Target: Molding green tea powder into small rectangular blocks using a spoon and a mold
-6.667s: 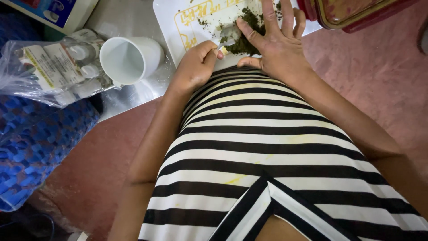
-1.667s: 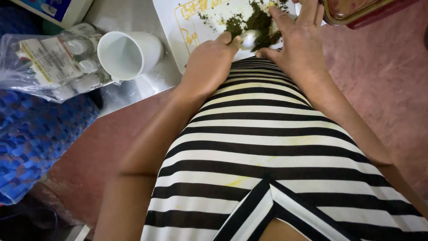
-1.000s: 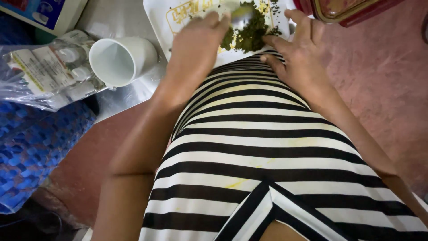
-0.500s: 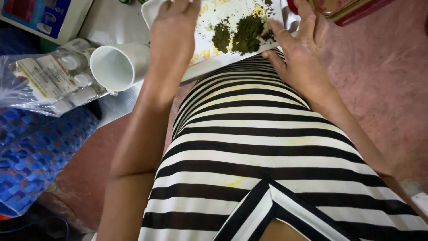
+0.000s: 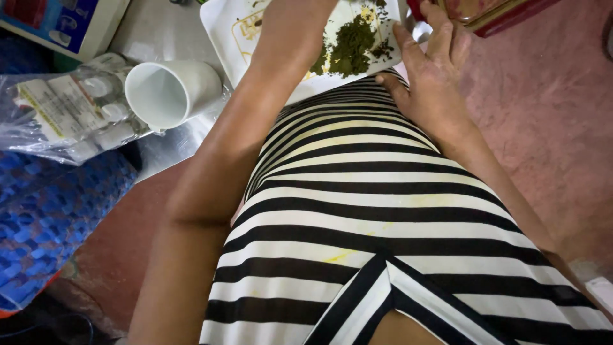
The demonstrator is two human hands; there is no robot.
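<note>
Since 0.5 s ago the left arm has pushed farther over the tray, and the left hand (image 5: 295,18) now runs off the top edge of view; cannot tell whether it is open or closed. The right hand (image 5: 429,75) stays at the tray's near right corner, now a little lower in view.

Striped black-and-white garment fills the lower view. Steel worktop (image 5: 167,148) at upper left. White tray (image 5: 237,39) lies on it, just beyond the body. Clear plastic bag (image 5: 59,110) of small packets at far left, touching the white cup (image 5: 167,91), which lies tipped on its side, mouth toward the camera. Right hand is open, fingers spread, thumb along the tray edge. Dark green herb pile (image 5: 350,46) sits on the tray, between the 2 hands.
</note>
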